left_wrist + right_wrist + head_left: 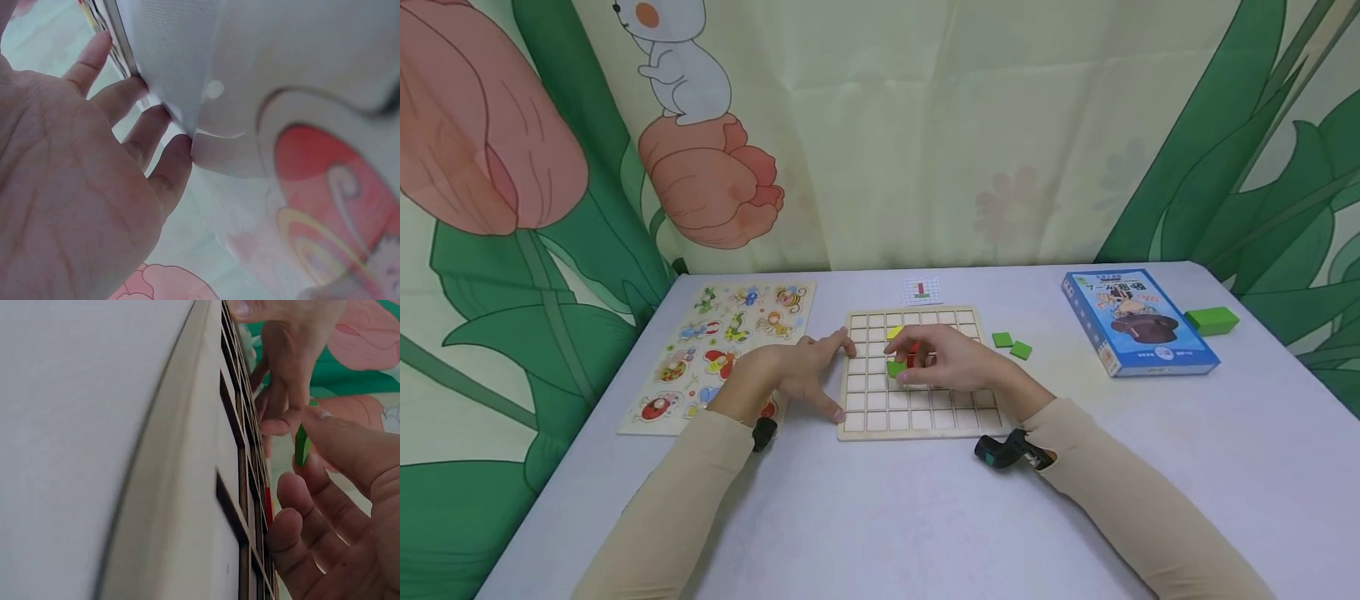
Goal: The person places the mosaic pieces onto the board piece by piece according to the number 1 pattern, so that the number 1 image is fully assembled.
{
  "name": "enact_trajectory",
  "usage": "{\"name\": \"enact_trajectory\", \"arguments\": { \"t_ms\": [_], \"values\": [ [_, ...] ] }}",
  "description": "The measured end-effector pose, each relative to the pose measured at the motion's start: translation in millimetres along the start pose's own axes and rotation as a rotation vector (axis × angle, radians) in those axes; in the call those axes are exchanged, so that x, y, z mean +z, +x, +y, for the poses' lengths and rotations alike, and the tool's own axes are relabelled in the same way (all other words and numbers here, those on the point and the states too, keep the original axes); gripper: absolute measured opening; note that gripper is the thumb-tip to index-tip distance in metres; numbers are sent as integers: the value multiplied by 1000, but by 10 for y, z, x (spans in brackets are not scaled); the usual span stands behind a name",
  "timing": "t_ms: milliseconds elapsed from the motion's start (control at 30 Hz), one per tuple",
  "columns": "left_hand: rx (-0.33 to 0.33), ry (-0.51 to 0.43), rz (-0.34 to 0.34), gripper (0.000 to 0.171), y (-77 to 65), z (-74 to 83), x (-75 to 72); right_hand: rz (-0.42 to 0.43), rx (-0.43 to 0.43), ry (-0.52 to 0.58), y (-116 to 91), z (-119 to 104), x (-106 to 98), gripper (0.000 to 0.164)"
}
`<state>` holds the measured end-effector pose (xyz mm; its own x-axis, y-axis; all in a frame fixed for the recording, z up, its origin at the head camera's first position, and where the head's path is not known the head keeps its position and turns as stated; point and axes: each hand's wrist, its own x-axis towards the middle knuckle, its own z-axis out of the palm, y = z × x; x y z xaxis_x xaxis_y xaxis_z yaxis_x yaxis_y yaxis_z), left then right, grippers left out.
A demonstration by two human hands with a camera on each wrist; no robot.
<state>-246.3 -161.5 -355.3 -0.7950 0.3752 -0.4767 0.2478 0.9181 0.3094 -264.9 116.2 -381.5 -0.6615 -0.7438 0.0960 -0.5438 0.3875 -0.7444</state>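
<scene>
My right hand (952,358) pinches a green square tile (302,447) between thumb and fingertips, close over the wooden grid board (880,422). In the head view that tile overlaps the board's left-middle squares. Red pieces (913,359) lie on the grid, partly hidden behind the right hand's fingers. A yellow piece (893,332) shows on the board just beyond them. With fingers spread, my left hand (801,367) rests at the board's left edge, its thumb by the near left corner.
Two loose green tiles (1002,339) lie right of the board. Behind it is a small pattern card (922,291). A board of animal pictures (658,379) lies on the left, partly under the left arm. A blue box (1138,325) and a green block (1212,321) sit at the right.
</scene>
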Motion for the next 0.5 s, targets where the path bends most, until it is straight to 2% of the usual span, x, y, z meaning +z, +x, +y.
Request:
{"name": "enact_trajectory", "arguments": {
  "t_ms": [333, 500],
  "values": [
    [25, -6, 11, 97, -12, -9, -14, -13, -14, -80, 59, -34, 34, 36],
    [44, -2, 47, 112, 1, 0, -32, -28, 5, -103, 66, -36, 43, 33]
  ]
}}
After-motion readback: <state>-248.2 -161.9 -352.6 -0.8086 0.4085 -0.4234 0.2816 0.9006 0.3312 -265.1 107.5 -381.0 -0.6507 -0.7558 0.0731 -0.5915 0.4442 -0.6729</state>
